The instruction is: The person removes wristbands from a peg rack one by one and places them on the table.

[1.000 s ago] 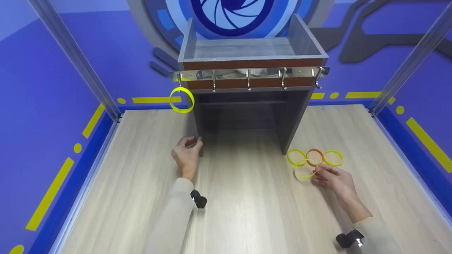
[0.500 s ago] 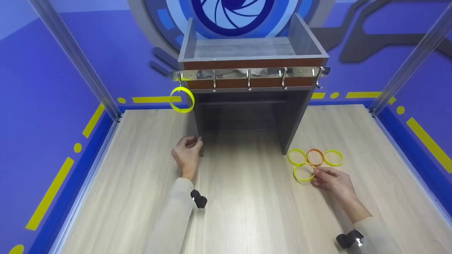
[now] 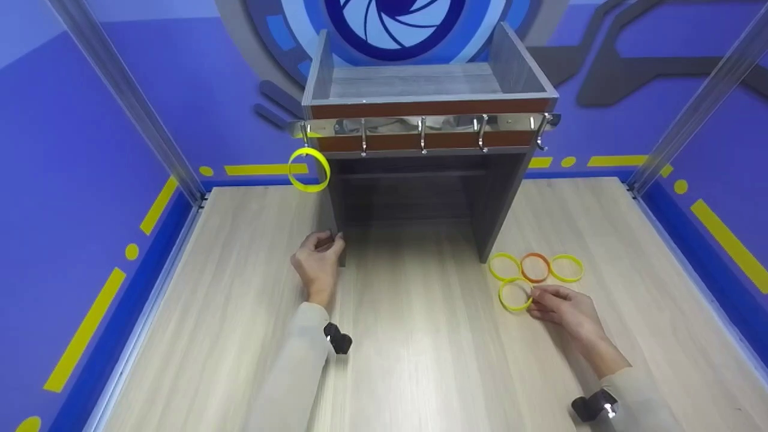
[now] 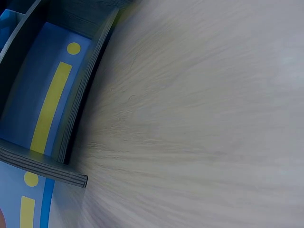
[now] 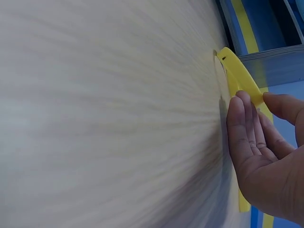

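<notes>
My right hand (image 3: 534, 295) pinches the near edge of a yellow ring (image 3: 514, 294) on the wooden table; in the right wrist view my fingers (image 5: 243, 124) and thumb close on that yellow ring (image 5: 236, 71). Just behind it lie three more rings in a row: yellow (image 3: 503, 266), orange (image 3: 534, 267), yellow (image 3: 566, 268). My left hand (image 3: 327, 243) holds the bottom of the left side panel of a grey wooden stand (image 3: 432, 102). Another yellow ring (image 3: 309, 170) hangs on the leftmost hook of the stand's chrome hook rail (image 3: 450, 124).
The stand's other hooks are bare. Its panel edge (image 4: 71, 175) shows beside the table top (image 4: 199, 123) in the left wrist view. Blue walls with metal posts (image 3: 126, 96) enclose the table (image 3: 420, 360) on three sides.
The ring in my right fingers has slid a little toward me, away from the row of three, and lies flatter. My left hand has not moved.
</notes>
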The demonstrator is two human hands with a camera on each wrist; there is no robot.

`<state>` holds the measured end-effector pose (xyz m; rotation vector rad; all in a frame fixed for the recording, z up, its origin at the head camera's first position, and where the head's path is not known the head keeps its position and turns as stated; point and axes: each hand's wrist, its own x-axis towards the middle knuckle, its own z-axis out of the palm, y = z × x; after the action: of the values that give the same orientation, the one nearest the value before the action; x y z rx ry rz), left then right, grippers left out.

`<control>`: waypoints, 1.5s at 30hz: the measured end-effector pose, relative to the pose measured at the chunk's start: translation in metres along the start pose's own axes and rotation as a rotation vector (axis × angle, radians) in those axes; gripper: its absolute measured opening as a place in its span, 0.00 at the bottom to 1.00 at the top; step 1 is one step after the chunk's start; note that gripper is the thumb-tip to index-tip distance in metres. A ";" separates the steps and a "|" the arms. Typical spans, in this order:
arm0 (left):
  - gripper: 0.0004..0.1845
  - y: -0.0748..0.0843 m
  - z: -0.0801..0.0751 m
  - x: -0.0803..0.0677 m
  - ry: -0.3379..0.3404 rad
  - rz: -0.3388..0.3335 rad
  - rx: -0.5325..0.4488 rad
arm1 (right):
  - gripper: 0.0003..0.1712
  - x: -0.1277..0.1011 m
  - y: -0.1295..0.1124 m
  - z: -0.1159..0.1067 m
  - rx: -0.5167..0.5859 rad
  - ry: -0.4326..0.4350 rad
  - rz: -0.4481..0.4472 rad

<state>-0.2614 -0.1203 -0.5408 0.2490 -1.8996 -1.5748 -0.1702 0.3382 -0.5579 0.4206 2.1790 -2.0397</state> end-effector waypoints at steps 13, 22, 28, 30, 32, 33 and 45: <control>0.07 0.000 0.001 0.000 0.021 0.016 0.011 | 0.22 0.000 0.001 0.000 -0.066 0.027 -0.012; 0.07 -0.001 0.001 0.000 0.014 0.016 0.013 | 0.24 -0.001 0.000 -0.001 -0.174 0.077 -0.024; 0.06 0.000 0.001 -0.001 0.008 0.014 0.010 | 0.24 -0.002 -0.001 -0.001 -0.221 0.089 -0.044; 0.07 0.000 0.001 -0.001 0.010 0.013 0.006 | 0.23 -0.002 -0.002 0.000 -0.225 0.097 -0.047; 0.07 -0.001 0.001 -0.001 0.011 0.012 0.002 | 0.23 -0.003 -0.004 0.001 -0.215 0.104 -0.048; 0.07 -0.001 0.001 -0.001 0.012 0.011 0.001 | 0.23 -0.003 -0.005 0.002 -0.212 0.106 -0.050; 0.07 -0.003 0.002 0.000 0.022 0.061 0.015 | 0.20 -0.005 -0.031 0.024 -0.034 0.080 -0.182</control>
<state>-0.2636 -0.1194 -0.5440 0.2119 -1.8846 -1.5121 -0.1771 0.3127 -0.5286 0.3165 2.3753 -2.1063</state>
